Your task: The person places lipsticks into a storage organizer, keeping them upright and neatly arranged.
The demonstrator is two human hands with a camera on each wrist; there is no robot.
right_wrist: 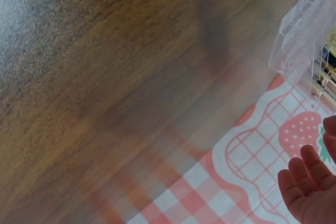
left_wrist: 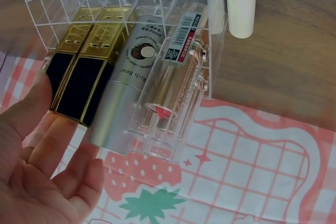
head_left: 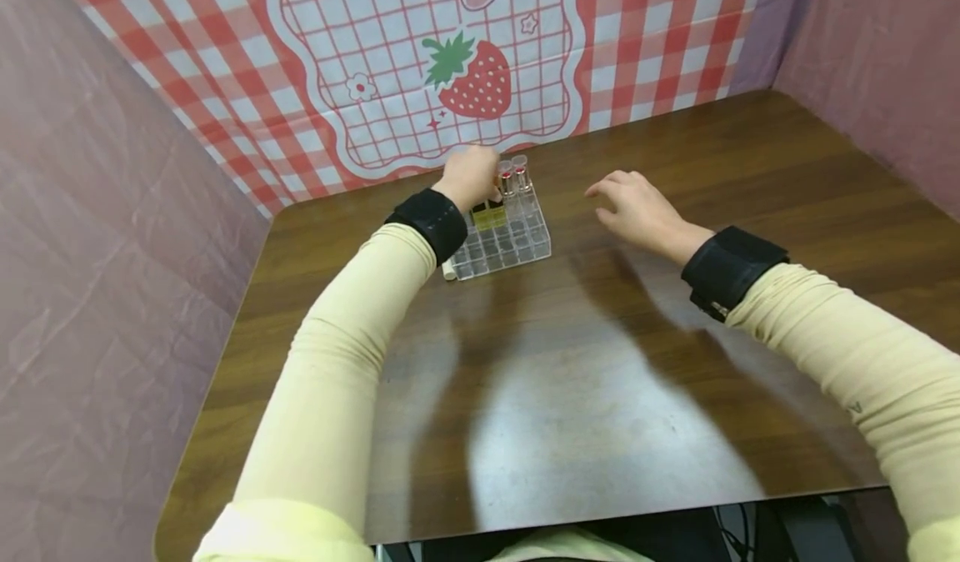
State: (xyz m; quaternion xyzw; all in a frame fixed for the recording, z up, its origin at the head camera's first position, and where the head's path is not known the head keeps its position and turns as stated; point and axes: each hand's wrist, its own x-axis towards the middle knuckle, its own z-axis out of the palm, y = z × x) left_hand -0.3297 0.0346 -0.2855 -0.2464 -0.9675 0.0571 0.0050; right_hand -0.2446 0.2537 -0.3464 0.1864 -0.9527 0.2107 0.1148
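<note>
A clear acrylic lipstick organizer (head_left: 504,260) with a grid of compartments stands near the back of the table. My left hand (head_left: 471,174) is over its far side. In the left wrist view, its thumb and index finger pinch the outer of two black-and-gold lipsticks (left_wrist: 65,72), which sit side by side in the grid. Next to them stand a silver tube (left_wrist: 113,111) labelled "Rich Bear" and clear-cased lipsticks (left_wrist: 168,90). To the right of the organizer, my right hand (head_left: 637,212) hovers above the table, fingers loosely bent, holding nothing.
A white tube (left_wrist: 241,9) lies beside the organizer's left side. The brown wooden table (head_left: 585,412) has a checked strawberry cloth (head_left: 637,45) hanging behind it. Pink fabric walls (head_left: 885,70) stand at both sides.
</note>
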